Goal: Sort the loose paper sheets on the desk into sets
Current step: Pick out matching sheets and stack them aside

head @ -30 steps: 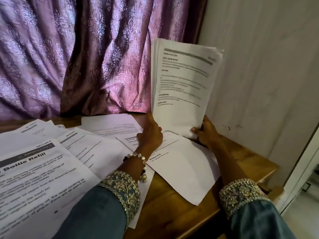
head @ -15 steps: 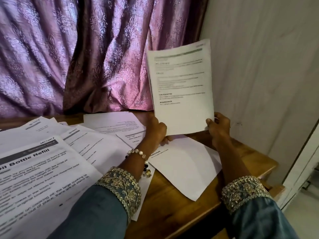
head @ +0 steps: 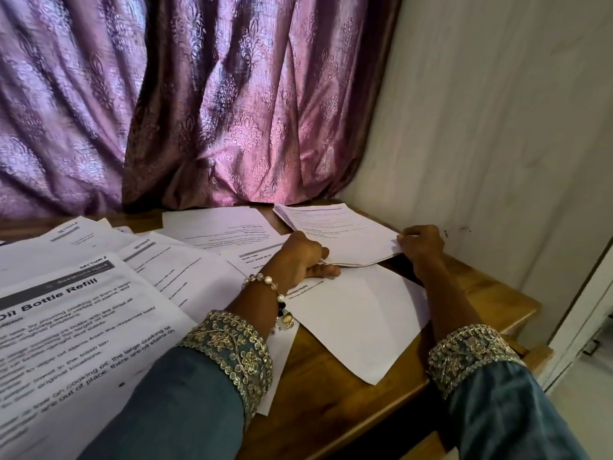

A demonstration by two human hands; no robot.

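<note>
While one stack (head: 335, 232) lies at the desk's (head: 335, 386) far right corner, most sheets (head: 139, 260) sprawl loose over the left side, so sorting looks barely begun. Head view: left hand (head: 303, 257) pinches the stack's near left corner, thumb above and fingers beneath; right hand (head: 423, 242) grips its right edge, fingers curled.

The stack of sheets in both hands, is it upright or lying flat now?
Flat: the stack of sheets lies on the desk, its near edge slightly lifted.
</note>
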